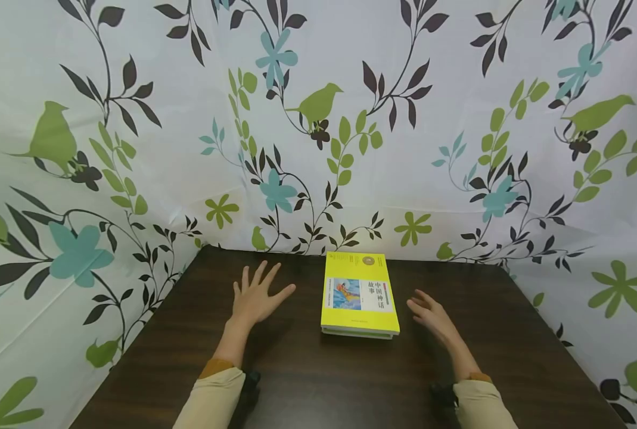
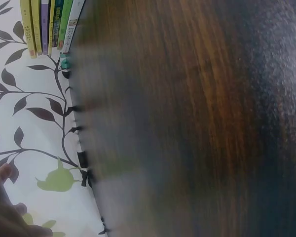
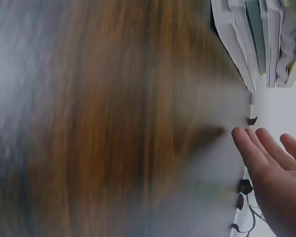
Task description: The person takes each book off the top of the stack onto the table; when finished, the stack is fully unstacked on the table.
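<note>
A yellow book (image 1: pixel 358 319) with a picture panel and Chinese characters on its cover lies face up on top of a stack. In the left wrist view, the stack shows several coloured spines (image 2: pixel 45 24). Page edges (image 3: pixel 262 42) of the same stack appear in the right wrist view. To the left of the books, my left hand (image 1: pixel 254 302) hovers over the table with its fingers spread, holding nothing. My right hand (image 1: pixel 432 314) is on the other side, apart from the stack, its fingers loosely extended and nothing in them.
The stack stands toward the back of a dark wood-grain table (image 1: pixel 318 387). White cloth (image 1: pixel 404 167) with leaves, birds and flowers hangs behind the table and along both sides.
</note>
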Demonstrator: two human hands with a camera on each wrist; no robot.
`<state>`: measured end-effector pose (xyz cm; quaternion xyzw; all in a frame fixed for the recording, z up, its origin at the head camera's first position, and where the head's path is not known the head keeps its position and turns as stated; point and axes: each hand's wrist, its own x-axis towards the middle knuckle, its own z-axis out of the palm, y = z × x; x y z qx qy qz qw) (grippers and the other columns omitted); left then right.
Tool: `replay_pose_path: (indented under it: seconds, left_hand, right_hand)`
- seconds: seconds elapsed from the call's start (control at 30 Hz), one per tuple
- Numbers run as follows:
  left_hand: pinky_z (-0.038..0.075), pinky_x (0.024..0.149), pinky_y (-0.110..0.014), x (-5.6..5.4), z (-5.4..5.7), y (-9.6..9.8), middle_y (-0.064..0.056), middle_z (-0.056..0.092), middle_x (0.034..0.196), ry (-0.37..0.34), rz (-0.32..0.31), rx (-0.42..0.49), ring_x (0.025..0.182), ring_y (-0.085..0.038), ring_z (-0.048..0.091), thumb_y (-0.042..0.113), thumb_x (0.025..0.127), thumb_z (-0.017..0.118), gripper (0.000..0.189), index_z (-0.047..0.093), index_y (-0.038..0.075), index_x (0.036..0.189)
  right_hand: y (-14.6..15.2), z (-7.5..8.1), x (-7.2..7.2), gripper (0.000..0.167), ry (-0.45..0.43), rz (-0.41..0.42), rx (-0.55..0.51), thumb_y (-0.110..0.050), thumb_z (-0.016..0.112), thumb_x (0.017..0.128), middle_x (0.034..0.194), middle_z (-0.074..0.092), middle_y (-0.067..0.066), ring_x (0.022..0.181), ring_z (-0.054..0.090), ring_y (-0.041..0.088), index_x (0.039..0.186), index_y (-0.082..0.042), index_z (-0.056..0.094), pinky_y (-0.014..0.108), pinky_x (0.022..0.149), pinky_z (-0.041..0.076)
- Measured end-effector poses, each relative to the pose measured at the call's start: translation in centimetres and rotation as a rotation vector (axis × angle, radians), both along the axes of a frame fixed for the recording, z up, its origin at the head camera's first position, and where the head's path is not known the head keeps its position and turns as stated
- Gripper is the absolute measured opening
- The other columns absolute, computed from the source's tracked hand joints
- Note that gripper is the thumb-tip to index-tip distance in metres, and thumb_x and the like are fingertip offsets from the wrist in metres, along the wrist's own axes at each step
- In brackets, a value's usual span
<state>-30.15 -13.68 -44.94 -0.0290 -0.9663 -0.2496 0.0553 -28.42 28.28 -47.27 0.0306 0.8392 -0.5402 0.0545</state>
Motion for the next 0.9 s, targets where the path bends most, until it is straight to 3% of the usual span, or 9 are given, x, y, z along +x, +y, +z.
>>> replay_pose_path:
  seconds: [0.27, 0.63, 0.9]
  left_hand:
    - [-0.004, 0.110, -0.073, 0.0, 0.0, 0.1, -0.006, 0.011, 0.165, -0.007, -0.011, 0.008, 0.149, -0.045, -0.009, 0.084, 0.082, 0.036, 0.091, 0.022, 0.034, 0.156]
    - [-0.002, 0.108, -0.075, 0.1, -0.1, 0.4, -0.007, 0.017, 0.164, -0.008, -0.015, 0.034, 0.148, -0.047, -0.003, 0.082, 0.083, 0.038, 0.089, 0.025, 0.032, 0.156]
    - [0.005, 0.108, -0.076, 0.1, -0.3, 0.7, -0.004, 0.021, 0.163, -0.048, -0.035, 0.048, 0.149, -0.046, 0.006, 0.083, 0.084, 0.036, 0.089, 0.022, 0.033, 0.156]
  right_hand:
    - [-1.1, -0.3, -0.3, 0.065, -0.022, 0.038, -0.047, -0.019, 0.050, 0.102, 0.152, 0.028, 0.033, 0.138, 0.035, 0.048, 0.154, 0.000, 0.017, 0.053, 0.107, 0.039]
    - [-2.1, -0.8, -0.8, 0.068, -0.055, 0.071, -0.200, -0.025, 0.056, 0.100, 0.156, 0.027, 0.026, 0.140, 0.037, 0.040, 0.156, -0.008, 0.021, 0.050, 0.110, 0.038]
    - [-2.5, -0.5, -1.0, 0.065, -0.063, 0.120, -0.249, -0.020, 0.052, 0.102, 0.158, 0.025, 0.024, 0.141, 0.034, 0.042, 0.157, -0.010, 0.018, 0.056, 0.112, 0.032]
